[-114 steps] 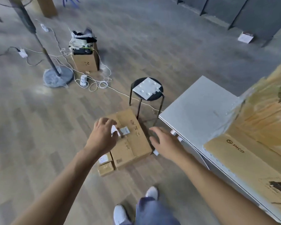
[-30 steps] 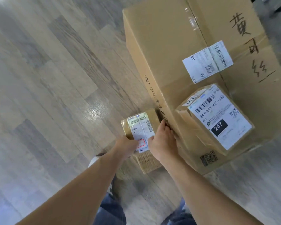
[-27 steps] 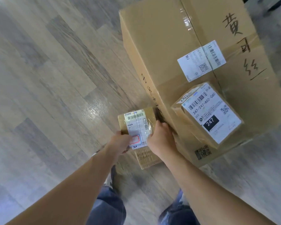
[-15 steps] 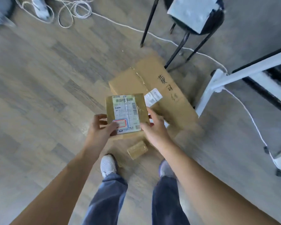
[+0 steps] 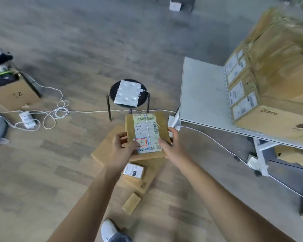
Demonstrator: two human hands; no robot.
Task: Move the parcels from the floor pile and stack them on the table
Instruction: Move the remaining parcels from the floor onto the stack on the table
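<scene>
Both hands — left hand (image 5: 122, 148), right hand (image 5: 171, 145) — grip the small parcel (image 5: 147, 133) by its near corners, fingers curled round its edges, above the floor pile (image 5: 140, 179); its long axis runs away from the person, label up, beside the table (image 5: 203, 95).

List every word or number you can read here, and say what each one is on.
"2": side of the open cardboard box, left.
"247": faint, label of the small parcel on the floor.
Label of the held parcel: barcode; print too blurred.
Logo on the big box on the table: too blurred; its side labels too small.
</scene>
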